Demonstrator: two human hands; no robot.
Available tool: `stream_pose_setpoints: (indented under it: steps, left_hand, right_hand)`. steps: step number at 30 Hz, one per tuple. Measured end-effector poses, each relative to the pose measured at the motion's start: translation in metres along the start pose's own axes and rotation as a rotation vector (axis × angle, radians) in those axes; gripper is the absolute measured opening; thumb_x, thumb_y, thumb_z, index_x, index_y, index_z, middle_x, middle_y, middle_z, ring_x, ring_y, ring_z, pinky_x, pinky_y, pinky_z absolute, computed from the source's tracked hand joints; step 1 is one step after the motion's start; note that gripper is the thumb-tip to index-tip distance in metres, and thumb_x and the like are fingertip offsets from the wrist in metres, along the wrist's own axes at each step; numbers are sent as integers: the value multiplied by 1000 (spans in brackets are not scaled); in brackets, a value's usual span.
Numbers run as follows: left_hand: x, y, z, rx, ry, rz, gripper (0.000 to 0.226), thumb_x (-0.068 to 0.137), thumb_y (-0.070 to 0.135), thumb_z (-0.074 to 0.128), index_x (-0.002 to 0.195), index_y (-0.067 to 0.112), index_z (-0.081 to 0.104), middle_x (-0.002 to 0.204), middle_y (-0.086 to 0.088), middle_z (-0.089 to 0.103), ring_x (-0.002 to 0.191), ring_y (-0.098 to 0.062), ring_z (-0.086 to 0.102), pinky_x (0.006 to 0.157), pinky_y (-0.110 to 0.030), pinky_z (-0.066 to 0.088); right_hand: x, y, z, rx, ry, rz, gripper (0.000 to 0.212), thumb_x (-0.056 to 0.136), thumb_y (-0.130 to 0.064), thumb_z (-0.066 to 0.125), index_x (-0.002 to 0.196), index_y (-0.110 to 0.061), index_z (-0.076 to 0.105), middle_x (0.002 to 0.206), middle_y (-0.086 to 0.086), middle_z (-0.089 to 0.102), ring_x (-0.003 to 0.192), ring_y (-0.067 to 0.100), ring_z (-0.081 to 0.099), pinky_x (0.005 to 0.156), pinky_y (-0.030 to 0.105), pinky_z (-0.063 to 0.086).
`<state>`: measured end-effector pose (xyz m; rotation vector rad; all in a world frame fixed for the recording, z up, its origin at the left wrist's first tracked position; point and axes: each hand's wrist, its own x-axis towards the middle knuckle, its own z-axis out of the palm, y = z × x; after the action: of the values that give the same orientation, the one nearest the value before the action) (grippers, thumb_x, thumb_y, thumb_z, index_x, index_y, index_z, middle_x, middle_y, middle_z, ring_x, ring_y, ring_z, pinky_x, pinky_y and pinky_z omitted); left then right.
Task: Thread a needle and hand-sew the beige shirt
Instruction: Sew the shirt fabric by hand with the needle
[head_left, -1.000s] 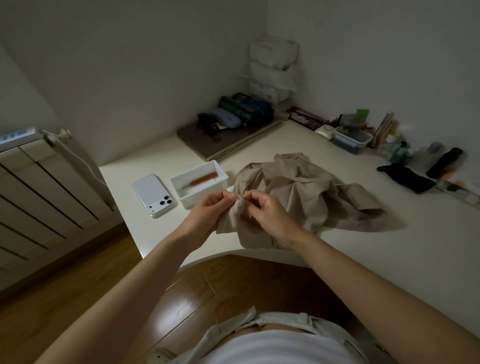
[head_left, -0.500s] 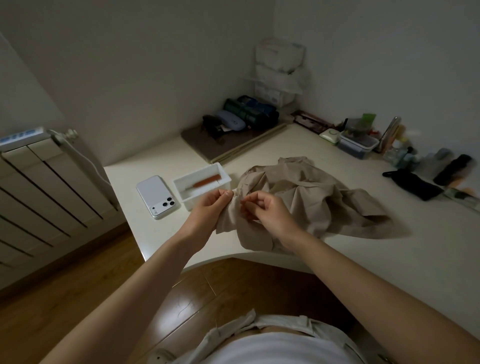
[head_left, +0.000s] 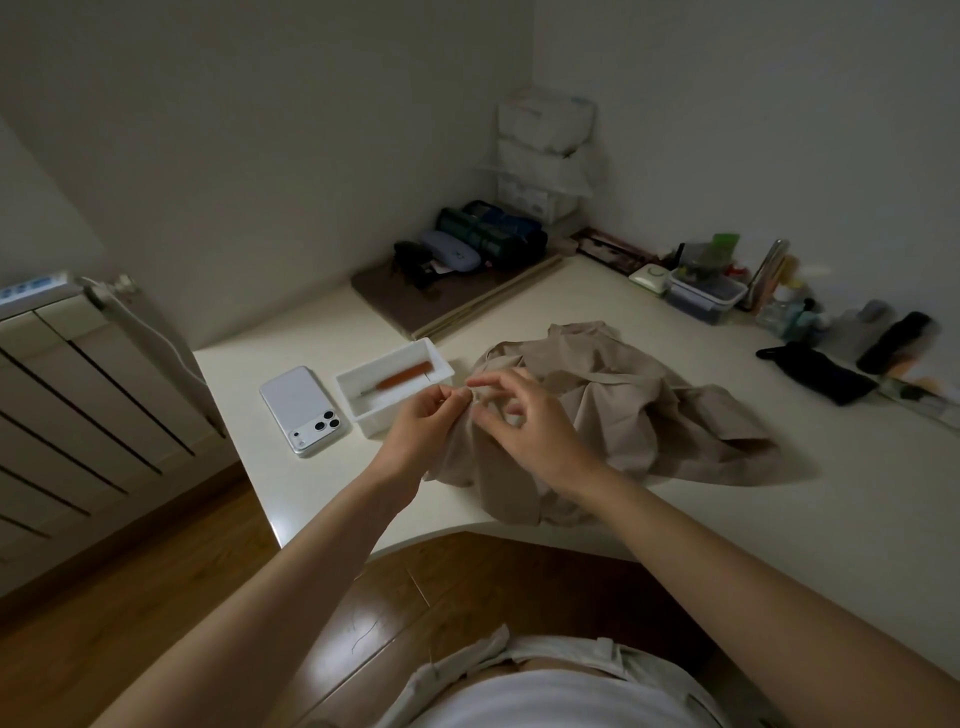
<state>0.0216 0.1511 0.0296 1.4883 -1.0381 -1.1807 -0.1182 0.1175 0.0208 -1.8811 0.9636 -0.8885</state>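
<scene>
Pale desk (head_left: 831, 519), beige shirt (head_left: 649, 405), white phone (head_left: 301, 410).

At frame centre, your left hand (head_left: 418, 423) pinches a fold of the beige shirt (head_left: 649, 410); your right hand (head_left: 535, 431), fingers loosely spread, sits just beside.

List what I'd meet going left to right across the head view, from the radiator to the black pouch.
Radiator → white phone → white tray → beige shirt → black pouch. The left hand and right hand overlap the shirt, so I leave them out.
</scene>
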Motion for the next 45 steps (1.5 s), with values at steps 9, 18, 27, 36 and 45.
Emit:
stream_pose_setpoints:
  steps: [9, 18, 27, 36, 45]
  left_hand:
    - [8, -1, -1, 8, -48, -22, 31, 97, 24, 51, 100, -6, 60, 90, -18, 59, 82, -24, 55, 71, -29, 45]
    - [24, -10, -11, 57, 19, -27, 21, 99, 28, 48, 85, 13, 54, 72, -1, 56, 63, -9, 52, 56, -16, 42]
    - [35, -11, -18, 26, 179, -1, 20, 100, 24, 47, 82, 17, 54, 79, 0, 54, 74, -13, 48, 70, -25, 40]
    - [29, -11, -11, 41, 129, 34, 22, 100, 24, 45, 82, 15, 53, 76, -2, 53, 71, -11, 49, 67, -21, 41]
    - [19, -11, -3, 71, 70, 87, 20, 100, 22, 46, 83, 12, 51, 71, -1, 48, 65, -9, 43, 58, -18, 37]
  right_hand:
    - [12, -5, -1, -123, 87, -171, 7, 82, -14, 71, 88, -11, 70, 100, -7, 57, 98, 5, 55, 90, 8, 41]
    - [12, -17, -1, 369, 50, -20, 5, 95, -15, 52, 91, -12, 54, 85, 9, 69, 87, 20, 68, 89, 36, 54]
    - [-11, 26, -14, -213, -106, 207, 15, 102, -28, 36, 96, -16, 43, 67, -8, 45, 48, -3, 45, 46, 11, 34]
    - [-16, 30, -20, -328, 67, 190, 17, 97, -25, 49, 103, -10, 57, 57, -9, 43, 43, 3, 39, 43, 14, 32]
    - [2, 1, 10, -24, -12, 152, 19, 92, -27, 59, 85, -10, 59, 53, -8, 43, 43, -2, 42, 48, 7, 33]
